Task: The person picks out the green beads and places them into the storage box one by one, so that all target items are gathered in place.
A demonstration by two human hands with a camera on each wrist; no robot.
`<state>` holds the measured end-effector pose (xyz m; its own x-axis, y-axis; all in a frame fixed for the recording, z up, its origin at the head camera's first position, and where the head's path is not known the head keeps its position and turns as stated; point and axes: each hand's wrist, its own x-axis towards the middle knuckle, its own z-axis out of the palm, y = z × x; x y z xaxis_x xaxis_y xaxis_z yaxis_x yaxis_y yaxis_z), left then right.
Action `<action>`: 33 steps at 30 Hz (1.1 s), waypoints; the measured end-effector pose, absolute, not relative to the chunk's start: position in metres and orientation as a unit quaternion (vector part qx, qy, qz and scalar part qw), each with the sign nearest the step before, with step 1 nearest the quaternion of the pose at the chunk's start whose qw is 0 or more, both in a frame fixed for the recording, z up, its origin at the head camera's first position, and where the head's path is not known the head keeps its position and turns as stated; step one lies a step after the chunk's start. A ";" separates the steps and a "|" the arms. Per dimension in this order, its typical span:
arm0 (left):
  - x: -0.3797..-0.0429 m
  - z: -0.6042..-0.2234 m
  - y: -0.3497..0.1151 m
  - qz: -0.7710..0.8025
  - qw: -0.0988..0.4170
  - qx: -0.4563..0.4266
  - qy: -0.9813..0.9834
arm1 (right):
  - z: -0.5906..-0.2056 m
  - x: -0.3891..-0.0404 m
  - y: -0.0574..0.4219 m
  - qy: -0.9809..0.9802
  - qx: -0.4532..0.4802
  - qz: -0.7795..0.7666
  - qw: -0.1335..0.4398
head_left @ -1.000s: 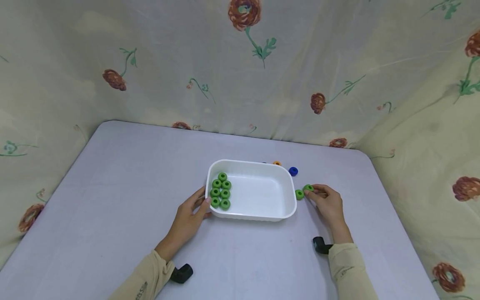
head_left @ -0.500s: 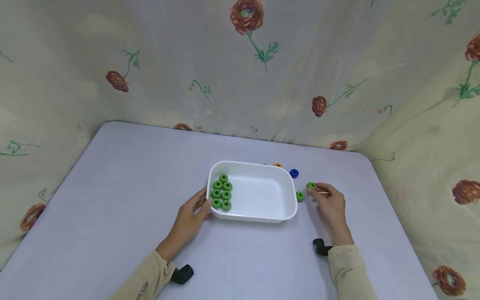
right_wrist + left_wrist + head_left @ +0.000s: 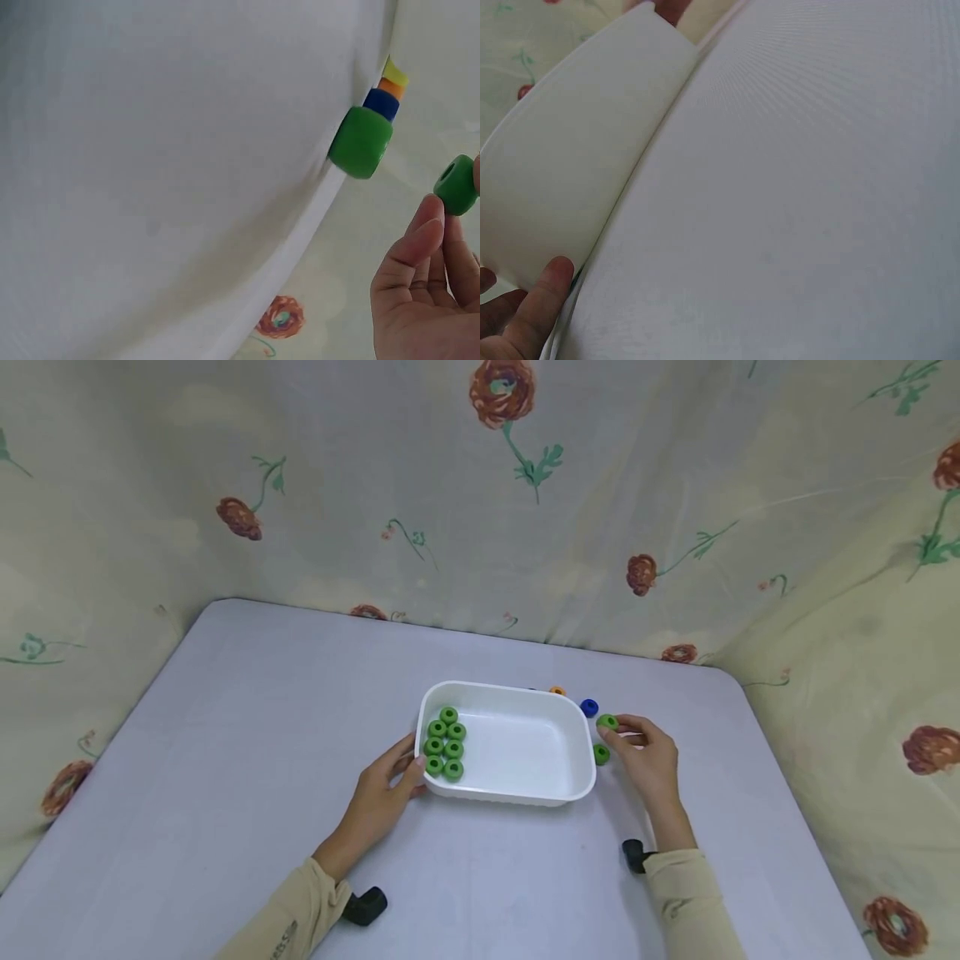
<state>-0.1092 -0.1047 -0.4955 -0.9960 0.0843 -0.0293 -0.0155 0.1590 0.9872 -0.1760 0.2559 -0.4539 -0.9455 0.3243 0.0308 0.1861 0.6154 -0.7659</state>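
A white rectangular tray (image 3: 525,752) sits in the middle of the table, with several green beads (image 3: 453,749) grouped along its left end. My left hand (image 3: 381,796) grips that end, thumb on the rim and fingers against the outer wall. In the left wrist view, fingertips (image 3: 555,274) touch the tray's side near its base. Beyond the tray's right end, my right hand (image 3: 647,760) pinches a green bead (image 3: 607,722) between thumb and fingers, raised off the table. Below it, another green bead (image 3: 601,754) lies beside the tray.
Behind the tray's right corner lie a blue bead (image 3: 589,708) and an orange bead (image 3: 557,691), the latter partly hidden by the rim. The right wrist view also shows a yellow bead (image 3: 394,72). A floral cloth (image 3: 420,485) hangs behind the table (image 3: 262,693).
My right hand has lifted the green bead away from its neighbour, first to the right, then back left and farther from me. The left hand keeps its grip on the tray.
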 end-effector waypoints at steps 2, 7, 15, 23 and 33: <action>-0.109 -0.495 -0.105 0.647 0.038 0.021 0.761 | -0.452 -0.175 0.251 -0.898 -0.137 0.410 0.081; -0.109 -0.495 -0.105 0.644 0.039 0.021 0.763 | -0.448 -0.174 0.241 -0.900 -0.121 0.410 0.083; -0.110 -0.493 -0.106 0.641 0.040 0.020 0.766 | -0.435 -0.172 0.222 -0.907 -0.076 0.403 0.100; -0.110 -0.494 -0.106 0.648 0.040 0.022 0.760 | -0.426 -0.173 0.200 -0.913 -0.012 0.395 0.101; -0.110 -0.495 -0.106 0.651 0.042 0.023 0.757 | -0.439 -0.183 0.174 -0.911 0.073 0.403 0.059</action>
<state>-0.1096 -0.1055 -0.4950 -0.9954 0.0897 -0.0346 -0.0207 0.1510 0.9883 -0.1832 0.1741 -0.4388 -0.9825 -0.0853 0.1656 -0.1799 0.6651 -0.7247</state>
